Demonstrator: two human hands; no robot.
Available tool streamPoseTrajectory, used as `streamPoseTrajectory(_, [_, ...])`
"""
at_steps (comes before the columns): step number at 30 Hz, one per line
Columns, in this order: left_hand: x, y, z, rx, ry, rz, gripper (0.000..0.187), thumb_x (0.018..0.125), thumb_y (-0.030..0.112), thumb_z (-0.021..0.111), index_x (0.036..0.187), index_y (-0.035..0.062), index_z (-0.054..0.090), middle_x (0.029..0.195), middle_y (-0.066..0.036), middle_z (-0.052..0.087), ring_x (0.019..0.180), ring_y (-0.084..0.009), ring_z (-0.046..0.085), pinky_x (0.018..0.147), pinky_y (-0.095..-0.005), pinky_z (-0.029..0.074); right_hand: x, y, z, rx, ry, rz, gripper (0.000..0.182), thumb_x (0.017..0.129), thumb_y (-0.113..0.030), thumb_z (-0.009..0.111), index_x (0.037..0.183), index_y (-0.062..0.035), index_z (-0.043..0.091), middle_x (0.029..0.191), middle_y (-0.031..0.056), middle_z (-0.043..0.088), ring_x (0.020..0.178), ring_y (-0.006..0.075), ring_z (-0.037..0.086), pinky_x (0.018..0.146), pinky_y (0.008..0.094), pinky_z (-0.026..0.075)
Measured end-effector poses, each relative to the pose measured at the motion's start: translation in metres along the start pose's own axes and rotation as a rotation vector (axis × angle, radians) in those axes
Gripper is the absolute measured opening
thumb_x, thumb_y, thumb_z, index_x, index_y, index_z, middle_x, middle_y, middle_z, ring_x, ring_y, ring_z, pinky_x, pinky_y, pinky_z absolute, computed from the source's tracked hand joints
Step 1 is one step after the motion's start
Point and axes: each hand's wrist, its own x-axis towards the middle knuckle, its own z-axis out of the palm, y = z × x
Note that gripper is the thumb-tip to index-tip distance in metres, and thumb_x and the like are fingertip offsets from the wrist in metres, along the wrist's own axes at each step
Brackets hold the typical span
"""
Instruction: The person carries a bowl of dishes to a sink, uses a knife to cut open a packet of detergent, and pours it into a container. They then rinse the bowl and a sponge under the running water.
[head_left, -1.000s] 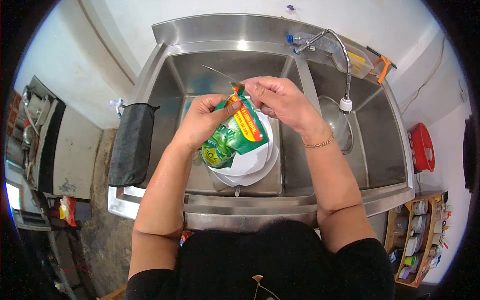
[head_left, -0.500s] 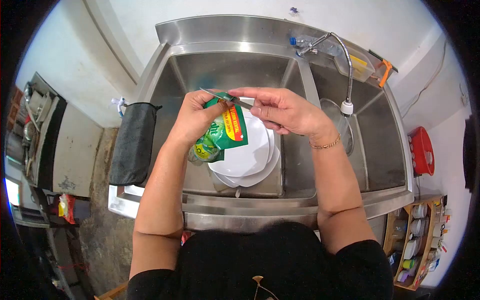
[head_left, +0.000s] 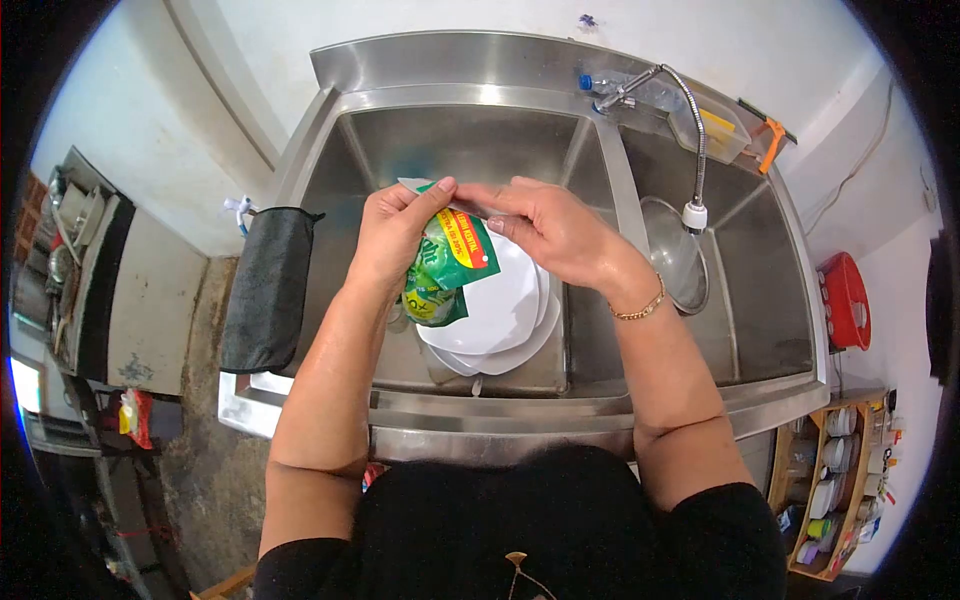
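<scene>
A person in a black short-sleeved shirt (head_left: 560, 520) is reaching both arms over a stainless-steel double-basin sink (head_left: 460, 140). The left hand (head_left: 400, 228) is clamping its fingers on the top of a green plastic pouch with red and yellow print (head_left: 440, 265), which is hanging over the left basin. The right hand (head_left: 565, 230) is closing its fingers around a thin grey metal knife (head_left: 411, 184), whose blade is lying across the pouch's top edge. Beneath, white scallop-edged plates (head_left: 500, 325) are resting stacked in the basin. A dark grey cloth (head_left: 267, 290) is draping over the left side. Farther off, a flexible chrome faucet (head_left: 697, 150) is arching over the right basin, and a clear blue-capped bottle (head_left: 655, 95) is lying behind it.
</scene>
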Motion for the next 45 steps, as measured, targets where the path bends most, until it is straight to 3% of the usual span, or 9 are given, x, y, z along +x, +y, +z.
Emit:
streamPoseTrajectory(2, [0.001, -0.001, -0.003, 0.007, 0.050, 0.038, 0.015, 0.081, 0.014, 0.066, 0.073, 0.0009, 0.063, 0.067, -0.006, 0.063, 0.055, -0.0095, 0.059, 0.050, -0.0214, 0.045, -0.003, 0.005, 0.002, 0.174, 0.155, -0.134, 0.041, 0.084, -0.014, 0.056, 0.122, 0.0000, 0.047, 0.107, 0.0217, 0.057, 0.100, 0.0346, 0.055, 0.082, 0.0372, 0.044])
streamPoseTrajectory(4, [0.000, 0.000, -0.002, 0.034, 0.042, 0.056, 0.014, 0.082, 0.014, 0.064, 0.076, 0.0014, 0.063, 0.068, -0.006, 0.063, 0.056, -0.0097, 0.059, 0.051, -0.0220, 0.046, -0.007, -0.010, -0.012, 0.010, 0.054, 0.209, 0.042, 0.085, -0.012, 0.056, 0.122, -0.0008, 0.042, 0.083, 0.0134, 0.058, 0.074, 0.0186, 0.053, 0.067, 0.0334, 0.043])
streamPoseTrajectory(5, [-0.001, 0.000, -0.002, 0.060, 0.035, 0.074, 0.012, 0.083, 0.013, 0.062, 0.078, 0.0019, 0.062, 0.070, -0.006, 0.064, 0.056, -0.0099, 0.059, 0.052, -0.0225, 0.048, -0.007, -0.009, -0.012, 0.010, 0.054, 0.210, 0.042, 0.085, -0.012, 0.056, 0.122, -0.0008, 0.042, 0.083, 0.0134, 0.058, 0.074, 0.0186, 0.053, 0.067, 0.0334, 0.043])
streamPoseTrajectory(7, [-0.003, 0.003, 0.003, 0.012, 0.044, 0.063, 0.011, 0.082, 0.012, 0.063, 0.077, 0.0020, 0.062, 0.070, -0.006, 0.064, 0.057, -0.0097, 0.059, 0.052, -0.0224, 0.047, -0.007, -0.008, -0.011, -0.021, 0.035, 0.192, 0.041, 0.084, -0.013, 0.057, 0.120, 0.0005, 0.040, 0.090, 0.0185, 0.060, 0.082, 0.0271, 0.060, 0.072, 0.0362, 0.045])
streamPoseTrajectory(13, [-0.003, -0.001, 0.008, -0.103, 0.079, 0.027, 0.012, 0.083, 0.014, 0.062, 0.079, 0.0029, 0.062, 0.071, -0.005, 0.064, 0.058, -0.0097, 0.059, 0.053, -0.0224, 0.047, -0.006, -0.020, 0.012, -0.014, 0.218, 0.217, 0.039, 0.083, -0.010, 0.056, 0.118, 0.0022, 0.042, 0.101, 0.0232, 0.057, 0.092, 0.0357, 0.058, 0.077, 0.0393, 0.045])
streamPoseTrajectory(25, [-0.005, -0.009, 0.017, -0.104, 0.170, 0.048, 0.022, 0.089, 0.022, 0.056, 0.079, 0.0026, 0.059, 0.068, -0.005, 0.061, 0.055, -0.0082, 0.056, 0.050, -0.0222, 0.045, -0.009, -0.014, 0.005, -0.092, 0.284, 0.161, 0.036, 0.078, -0.006, 0.059, 0.111, 0.0037, 0.048, 0.103, 0.0235, 0.055, 0.095, 0.0351, 0.056, 0.079, 0.0379, 0.045])
streamPoseTrajectory(32, [-0.003, -0.024, 0.012, 0.421, 0.366, 0.201, 0.036, 0.085, 0.021, 0.051, 0.058, -0.0024, 0.048, 0.058, -0.004, 0.050, 0.057, -0.0109, 0.042, 0.053, -0.0306, 0.035, -0.015, -0.024, -0.005, -0.176, 0.204, 0.272, 0.028, 0.076, -0.006, 0.061, 0.101, 0.0054, 0.053, 0.095, 0.0222, 0.056, 0.086, 0.0345, 0.057, 0.075, 0.0388, 0.045])
streamPoseTrajectory(34, [-0.010, -0.017, 0.018, 0.545, 0.438, 0.386, 0.036, 0.085, 0.019, 0.048, 0.058, -0.0048, 0.045, 0.053, -0.009, 0.045, 0.054, -0.0123, 0.040, 0.051, -0.0324, 0.035, -0.015, -0.025, 0.000, -0.184, 0.252, 0.201, 0.024, 0.076, -0.005, 0.061, 0.097, 0.0056, 0.053, 0.092, 0.0220, 0.056, 0.083, 0.0352, 0.056, 0.073, 0.0392, 0.044])
streamPoseTrajectory(45, [-0.010, -0.020, 0.026, 0.838, 0.473, 0.371, 0.036, 0.084, 0.020, 0.046, 0.061, -0.0071, 0.049, 0.054, -0.020, 0.050, 0.050, -0.0235, 0.050, 0.055, -0.0372, 0.041, -0.011, -0.021, 0.015, -0.178, 0.363, 0.292, 0.023, 0.073, 0.000, 0.060, 0.089, 0.0044, 0.045, 0.090, 0.0232, 0.053, 0.086, 0.0396, 0.053, 0.072, 0.0422, 0.043])
